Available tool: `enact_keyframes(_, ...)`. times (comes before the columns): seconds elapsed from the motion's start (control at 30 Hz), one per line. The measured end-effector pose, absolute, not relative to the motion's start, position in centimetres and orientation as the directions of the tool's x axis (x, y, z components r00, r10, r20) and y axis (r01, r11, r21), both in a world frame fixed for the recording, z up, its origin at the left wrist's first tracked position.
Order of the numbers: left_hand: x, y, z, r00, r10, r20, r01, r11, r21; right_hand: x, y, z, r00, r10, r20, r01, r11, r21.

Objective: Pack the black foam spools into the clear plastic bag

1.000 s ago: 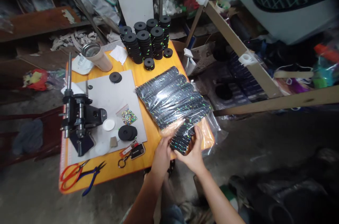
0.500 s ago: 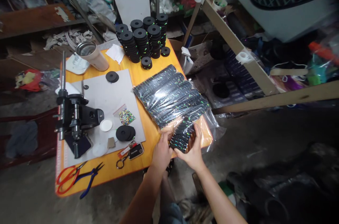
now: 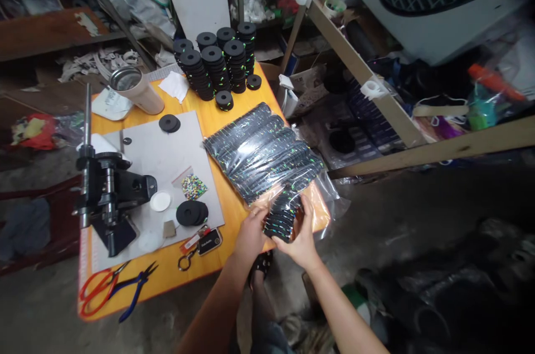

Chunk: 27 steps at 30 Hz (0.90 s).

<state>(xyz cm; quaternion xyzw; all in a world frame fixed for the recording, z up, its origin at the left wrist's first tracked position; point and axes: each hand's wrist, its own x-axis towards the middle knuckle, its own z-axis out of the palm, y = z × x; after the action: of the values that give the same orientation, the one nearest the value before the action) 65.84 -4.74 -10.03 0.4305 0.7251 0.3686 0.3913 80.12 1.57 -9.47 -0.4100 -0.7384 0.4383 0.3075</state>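
Note:
A clear plastic bag (image 3: 263, 153) lies on the right part of the yellow table (image 3: 234, 234), filled with rows of black discs with green specks. At the bag's near end is a short stack of black discs (image 3: 281, 220). My right hand (image 3: 301, 239) is wrapped round the right side and near end of this stack. My left hand (image 3: 252, 231) grips at its left side, with fingers by the bag's opening. Behind the bag, tall stacks of black discs (image 3: 215, 67) stand upright, with two short piles in front of them.
A black hand press (image 3: 121, 181) stands at the left on a grey mat (image 3: 184, 145). Bead packet (image 3: 193, 187), loose discs, keys and phone lie near it. Scissors (image 3: 98, 290) and pliers (image 3: 136, 287) are at the near-left edge; a steel cup (image 3: 144, 92) stands behind.
The view has shifted slightly, so the table and its objects sit a little further left. Both hands remain on the short stack, which looks slightly more tilted.

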Motion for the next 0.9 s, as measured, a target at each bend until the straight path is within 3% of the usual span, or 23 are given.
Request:
enact_keyframes(0.47,67.7,-3.6,-8.5,-0.456,0.789,-0.412,0.397,0.595,0.699,81.0,2.1,-10.3,-0.493,0.863,0.111,0.288,0.282,-0.915)
enact_keyframes(0.7,68.4,-4.3,-8.6,-0.541,0.787,-0.295,0.217,0.470,0.855,80.9,2.2,-10.0,-0.490,0.868,0.080,0.271,0.239,-0.932)
enact_keyframes(0.9,69.1,-6.4,-8.2,-0.681,0.690,-0.246,0.023,0.356,0.934,80.5,2.4,-9.6,-0.497,0.859,0.125,0.289,0.300,-0.909)
